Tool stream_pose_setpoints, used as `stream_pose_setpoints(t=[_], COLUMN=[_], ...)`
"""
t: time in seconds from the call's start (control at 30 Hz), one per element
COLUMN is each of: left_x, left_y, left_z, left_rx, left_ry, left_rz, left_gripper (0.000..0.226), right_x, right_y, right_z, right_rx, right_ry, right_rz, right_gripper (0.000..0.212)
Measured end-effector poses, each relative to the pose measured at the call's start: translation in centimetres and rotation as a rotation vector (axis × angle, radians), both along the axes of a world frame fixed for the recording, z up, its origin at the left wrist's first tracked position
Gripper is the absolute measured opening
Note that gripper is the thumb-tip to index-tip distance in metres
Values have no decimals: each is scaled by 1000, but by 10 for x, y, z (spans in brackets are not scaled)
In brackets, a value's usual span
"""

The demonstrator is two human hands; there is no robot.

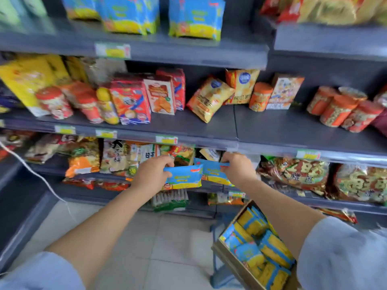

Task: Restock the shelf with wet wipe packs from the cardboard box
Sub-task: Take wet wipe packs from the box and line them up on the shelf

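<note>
- Grey metal shelves (272, 126) stood over a pale tiled floor (167, 243), crowded with glossy snack bags and tubs.
- The cardboard box (230, 264) sat low on the right, packed with blue-and-yellow wet wipe packs (255, 245) (soft, flat pouches).
- The left hand (151, 174) gripped one pack (183, 176) and the right hand (236, 167) pinched another pack (212, 172), both held side by side just before a lower shelf.

Light blue elbow-length sleeves (343, 254), bare forearms (100, 222), bare hands (151, 174)

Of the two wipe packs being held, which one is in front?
The left pack, gripped by the left hand; it overlaps the right pack.
</note>
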State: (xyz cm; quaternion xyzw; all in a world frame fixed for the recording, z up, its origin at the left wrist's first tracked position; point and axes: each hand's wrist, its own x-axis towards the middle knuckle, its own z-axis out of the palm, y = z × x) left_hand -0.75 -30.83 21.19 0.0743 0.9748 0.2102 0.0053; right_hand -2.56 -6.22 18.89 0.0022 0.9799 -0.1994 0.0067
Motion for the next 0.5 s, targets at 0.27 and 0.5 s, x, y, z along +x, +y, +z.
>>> stream_pose_setpoints(t=[0.27,0.5], left_x=[8,15], left_y=[-128,-217], left_z=[72,122], left_rx=[-106,-164], left_ry=[134,242], left_rz=[18,43], left_gripper=[11,9], right_x=[-16,-23], right_y=[-136,-232], right_z=[78,137], right_rx=[4,29], right_ry=[175,340], right_rz=[152,231], right_gripper=[9,13])
